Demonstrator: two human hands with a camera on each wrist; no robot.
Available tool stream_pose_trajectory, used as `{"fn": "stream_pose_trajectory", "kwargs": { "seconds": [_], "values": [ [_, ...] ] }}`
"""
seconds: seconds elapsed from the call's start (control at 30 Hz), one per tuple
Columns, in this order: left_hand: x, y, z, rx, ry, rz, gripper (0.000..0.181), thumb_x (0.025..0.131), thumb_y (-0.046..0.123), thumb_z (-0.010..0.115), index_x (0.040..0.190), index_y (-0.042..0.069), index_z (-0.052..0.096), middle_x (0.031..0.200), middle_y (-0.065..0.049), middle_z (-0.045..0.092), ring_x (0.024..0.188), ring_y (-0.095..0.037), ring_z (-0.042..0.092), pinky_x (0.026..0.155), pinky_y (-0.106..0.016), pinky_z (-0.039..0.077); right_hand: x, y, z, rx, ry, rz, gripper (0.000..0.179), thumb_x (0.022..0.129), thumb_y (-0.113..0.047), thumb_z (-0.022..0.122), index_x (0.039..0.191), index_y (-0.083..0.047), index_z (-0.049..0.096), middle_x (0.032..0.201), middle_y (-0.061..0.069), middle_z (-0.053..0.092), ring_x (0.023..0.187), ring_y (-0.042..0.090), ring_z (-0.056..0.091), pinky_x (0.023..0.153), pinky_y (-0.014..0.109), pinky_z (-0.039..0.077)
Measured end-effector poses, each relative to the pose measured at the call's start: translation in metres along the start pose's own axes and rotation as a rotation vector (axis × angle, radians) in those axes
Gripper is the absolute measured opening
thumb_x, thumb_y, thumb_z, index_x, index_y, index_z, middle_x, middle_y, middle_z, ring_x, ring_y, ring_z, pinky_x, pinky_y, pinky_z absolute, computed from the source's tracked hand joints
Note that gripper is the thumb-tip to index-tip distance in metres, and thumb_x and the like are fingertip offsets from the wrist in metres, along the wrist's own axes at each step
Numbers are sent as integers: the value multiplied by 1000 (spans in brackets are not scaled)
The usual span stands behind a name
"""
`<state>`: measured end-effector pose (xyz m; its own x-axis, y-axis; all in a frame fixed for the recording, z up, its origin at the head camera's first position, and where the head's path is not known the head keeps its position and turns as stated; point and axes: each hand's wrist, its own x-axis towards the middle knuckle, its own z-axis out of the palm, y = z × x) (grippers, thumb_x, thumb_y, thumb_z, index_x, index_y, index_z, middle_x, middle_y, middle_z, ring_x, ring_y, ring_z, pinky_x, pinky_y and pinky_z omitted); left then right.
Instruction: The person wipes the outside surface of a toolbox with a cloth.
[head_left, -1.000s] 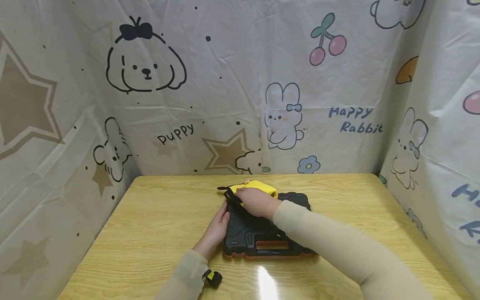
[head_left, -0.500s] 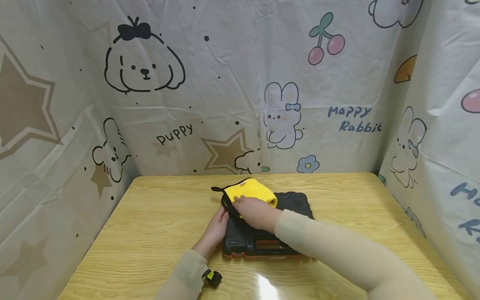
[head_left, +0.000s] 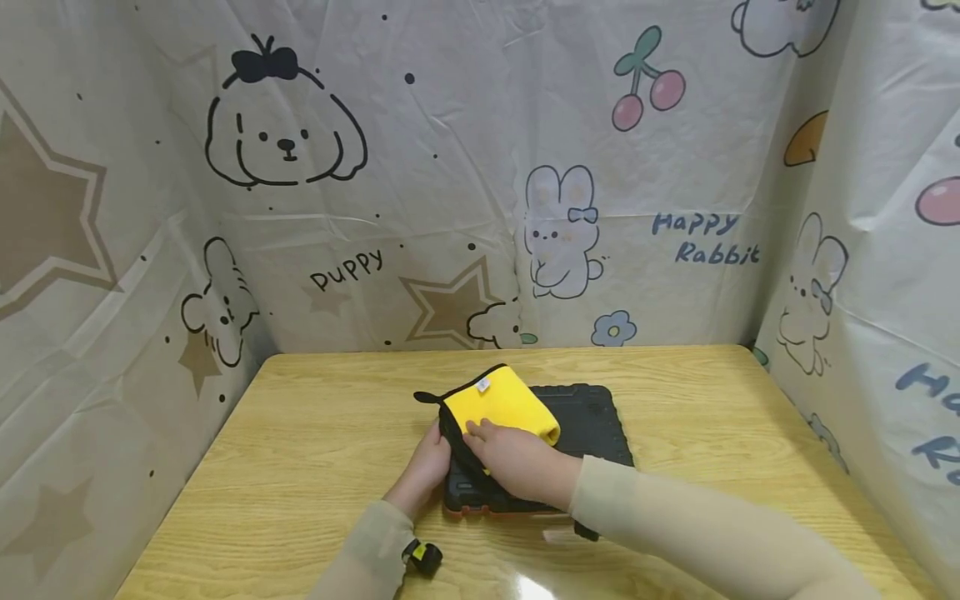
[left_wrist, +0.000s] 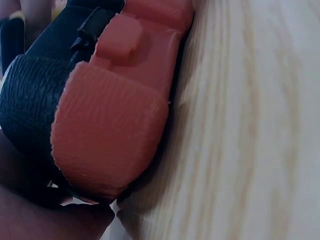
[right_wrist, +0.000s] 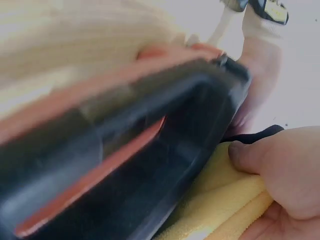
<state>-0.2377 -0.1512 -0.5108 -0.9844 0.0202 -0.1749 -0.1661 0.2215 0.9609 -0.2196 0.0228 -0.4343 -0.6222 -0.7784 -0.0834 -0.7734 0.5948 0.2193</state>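
A black plastic carrying case (head_left: 588, 417) with a red lower half lies flat on the table. My left hand (head_left: 430, 460) grips its left edge; in the left wrist view the fingers (left_wrist: 55, 220) touch the textured corner. On the case's lid is a folded yellow cloth (head_left: 517, 398) with black edging, a small white label and a black hanging loop. My right hand (head_left: 517, 458) holds this cloth against the lid. In the right wrist view, thumb and fingers pinch the cloth (right_wrist: 215, 200) beside the case's handle. The right forearm and hand hide part of the case's front.
The wooden table (head_left: 315, 450) extends around the case on all sides. Behind and beside it hangs a printed fabric backdrop (head_left: 450, 167) with cartoon figures. A black and yellow camera (head_left: 423, 557) is strapped at the left wrist.
My right hand has drawn the yellow cloth toward me across the lid, from the far left corner toward the handle side. More of the cloth's face shows. The left hand has stayed at the edge.
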Motion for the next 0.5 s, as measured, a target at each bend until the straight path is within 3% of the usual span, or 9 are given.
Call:
{"fn": "stream_pose_trajectory", "kwargs": {
  "seconds": [0.13, 0.37, 0.5],
  "values": [
    [0, -2, 0, -16, 5, 10, 50, 111, 21, 39, 159, 7, 36, 161, -21, 39, 152, -42, 33, 125, -61, 22, -11, -8, -2, -38, 8, -36, 48, 102, -16, 66, 149, -10, 55, 155, 5, 54, 138, 21, 56, 107, 26, 52],
    [1, 0, 0, -2, -9, 125, 62, 107, 19, 49, 161, -1, 27, 169, -22, 23, 157, -44, 18, 127, -60, 13, -30, -22, -2, 8, -6, -69, 51, 100, -12, 67, 150, -12, 54, 156, 3, 52, 141, 20, 53, 107, 26, 51],
    [-1, 2, -2, 6, -27, 95, 69, 105, 19, 56, 164, 4, 23, 170, -21, 21, 157, -45, 17, 126, -63, 14, -41, -27, -2, 20, 16, -96, 52, 99, -11, 69, 149, -12, 55, 156, 3, 52, 141, 19, 54, 107, 25, 51]
  ]
}}
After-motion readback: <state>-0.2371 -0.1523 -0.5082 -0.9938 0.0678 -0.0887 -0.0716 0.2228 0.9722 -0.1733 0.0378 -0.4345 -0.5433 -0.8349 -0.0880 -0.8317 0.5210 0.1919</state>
